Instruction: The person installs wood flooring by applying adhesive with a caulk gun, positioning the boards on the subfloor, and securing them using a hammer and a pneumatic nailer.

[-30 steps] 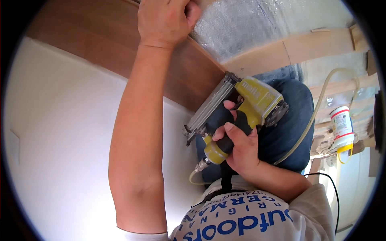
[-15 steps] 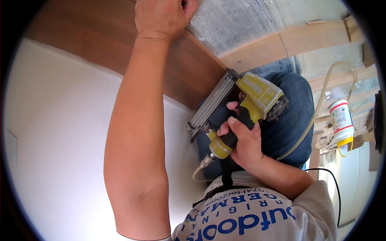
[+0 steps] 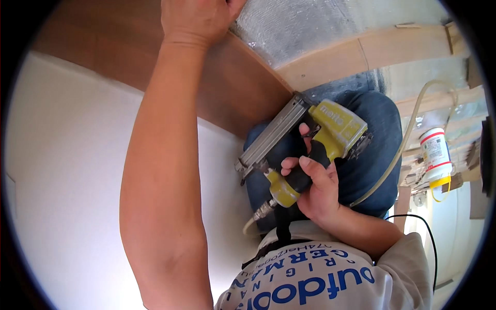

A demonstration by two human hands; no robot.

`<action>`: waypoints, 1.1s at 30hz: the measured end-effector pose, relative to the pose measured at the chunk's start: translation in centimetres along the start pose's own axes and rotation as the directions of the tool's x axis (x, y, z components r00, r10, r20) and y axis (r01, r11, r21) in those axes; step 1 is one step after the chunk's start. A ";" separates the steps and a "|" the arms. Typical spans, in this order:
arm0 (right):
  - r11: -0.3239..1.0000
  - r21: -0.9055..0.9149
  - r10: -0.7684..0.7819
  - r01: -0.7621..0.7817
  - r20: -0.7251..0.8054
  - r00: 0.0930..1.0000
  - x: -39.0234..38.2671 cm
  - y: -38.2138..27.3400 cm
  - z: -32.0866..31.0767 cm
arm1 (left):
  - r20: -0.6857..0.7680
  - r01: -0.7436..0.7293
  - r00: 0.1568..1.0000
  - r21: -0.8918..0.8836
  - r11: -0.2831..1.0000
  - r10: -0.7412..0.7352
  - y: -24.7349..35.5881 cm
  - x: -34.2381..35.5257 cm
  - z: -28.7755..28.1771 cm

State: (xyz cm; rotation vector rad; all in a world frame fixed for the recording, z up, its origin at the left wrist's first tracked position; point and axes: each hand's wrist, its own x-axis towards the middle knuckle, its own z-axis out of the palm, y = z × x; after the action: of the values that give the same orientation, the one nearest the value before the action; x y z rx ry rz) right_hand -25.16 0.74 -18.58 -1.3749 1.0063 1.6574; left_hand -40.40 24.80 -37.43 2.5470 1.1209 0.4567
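A yellow-green pneumatic nail gun with a long metal magazine is gripped in my right hand, fingers wrapped round its black handle. The gun's nose touches or nearly touches the edge of a brown wood plank. An air hose joins the handle's end through a metal fitting. My left hand is over the plank's far part, partly cut off by the top edge. Its visible fingers look curled in; what they hold or press on is hidden.
Silver foil underlay and pale wooden battens lie beyond the plank. A white wall runs along the left. My bent knees in jeans are beside the gun. At right, a white bottle with a yellow cap stands near a looping pale hose.
My left hand and forearm have shifted slightly left in the picture. The nail gun, still in my right hand, sits a little lower, with its nose still near the plank's edge.
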 end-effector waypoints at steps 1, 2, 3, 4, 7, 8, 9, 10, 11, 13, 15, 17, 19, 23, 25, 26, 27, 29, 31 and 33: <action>1.000 -0.005 -0.022 0.022 0.018 1.000 0.4 -0.1 0.1 | -0.009 -0.001 1.000 -0.007 1.000 0.001 0.2 0.4 -0.1; 1.000 -0.008 -0.030 0.030 0.030 0.999 0.3 -0.1 0.1 | -0.018 -0.003 1.000 -0.014 1.000 0.002 0.3 0.6 -0.2; 1.000 -0.010 -0.029 0.030 0.038 0.999 0.0 0.0 0.1 | -0.015 0.000 1.000 -0.015 1.000 0.000 0.4 0.4 -0.2; 0.999 -0.041 0.006 -0.005 0.021 1.000 -0.1 -0.1 0.1 | 0.008 0.000 1.000 -0.002 1.000 0.000 0.5 0.3 -0.2; 0.998 -0.056 0.017 -0.019 -0.030 0.999 0.2 -0.1 1.0 | 0.023 0.005 1.000 0.022 1.000 -0.006 0.5 0.1 0.0; 0.999 -0.049 0.005 -0.008 -0.045 0.999 0.3 -0.1 1.1 | 0.016 0.011 1.000 0.034 0.999 -0.012 0.5 0.0 0.0; 0.999 -0.044 -0.004 0.001 -0.062 0.998 0.3 0.0 1.2 | 0.014 0.013 1.000 0.036 0.999 -0.014 0.5 0.0 -0.1; 0.999 -0.036 -0.015 0.013 -0.059 0.998 0.2 0.2 0.7 | 0.018 0.013 1.000 0.027 1.000 -0.013 0.6 0.0 -0.1; 0.999 -0.029 -0.027 0.025 -0.057 0.998 0.0 0.3 0.4 | 0.023 0.012 1.000 0.019 1.000 -0.013 0.7 0.2 -0.2; 0.998 -0.011 0.056 -0.058 -0.104 0.993 -0.6 -1.3 -0.5 | 0.011 0.012 1.000 0.007 1.000 -0.012 0.3 0.5 0.1; 0.997 0.029 0.075 -0.071 -0.179 0.981 -2.6 -1.5 -0.9 | 0.000 0.015 1.000 -0.003 1.000 -0.015 0.2 0.2 -0.1; 1.000 0.005 0.020 -0.019 -0.138 0.990 -3.2 -1.2 -0.8 | 0.033 0.045 0.998 0.018 0.999 -0.045 0.4 -0.2 -0.4; 1.000 0.022 0.000 0.001 -0.053 0.999 -1.9 -1.2 -0.5 | 0.016 0.032 0.999 -0.004 0.999 -0.032 0.1 0.3 -0.1; 1.000 0.014 -0.009 0.010 -0.015 1.000 -1.1 -0.2 0.2 | 0.037 0.064 0.997 -0.029 0.998 -0.063 0.1 0.0 -0.5; 1.000 -0.002 0.009 -0.009 -0.014 1.000 -0.6 -0.4 0.1 | 0.000 0.046 0.999 -0.015 0.999 -0.046 0.0 0.4 -0.2; 1.000 -0.014 -0.009 0.009 -0.013 1.000 -0.4 -0.4 0.0 | -0.029 0.027 0.999 -0.006 1.000 -0.027 0.1 0.4 -0.2; 0.999 -0.026 -0.027 0.027 -0.013 1.000 -0.4 -0.3 -0.2 | -0.022 0.031 0.999 -0.007 1.000 -0.031 0.4 0.3 -0.2; 0.999 -0.035 -0.024 0.024 -0.002 1.000 -0.4 -0.2 -0.1 | 0.004 0.041 0.999 0.005 0.999 -0.041 0.3 0.2 -0.3; 0.999 -0.047 -0.024 0.025 0.012 1.000 -0.3 -0.2 -0.1 | -0.012 0.046 0.999 0.011 0.999 -0.045 0.2 0.1 -0.3; 0.999 -0.044 -0.014 0.015 0.023 1.000 -0.2 -0.2 -0.3 | -0.031 0.052 0.998 0.019 0.998 -0.051 0.0 -0.1 -0.2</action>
State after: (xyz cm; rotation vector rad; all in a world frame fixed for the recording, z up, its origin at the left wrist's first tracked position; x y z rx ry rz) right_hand -24.84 0.55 -18.41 -1.3865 0.9498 1.6899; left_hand -40.56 24.79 -37.31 2.5299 1.2047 0.4757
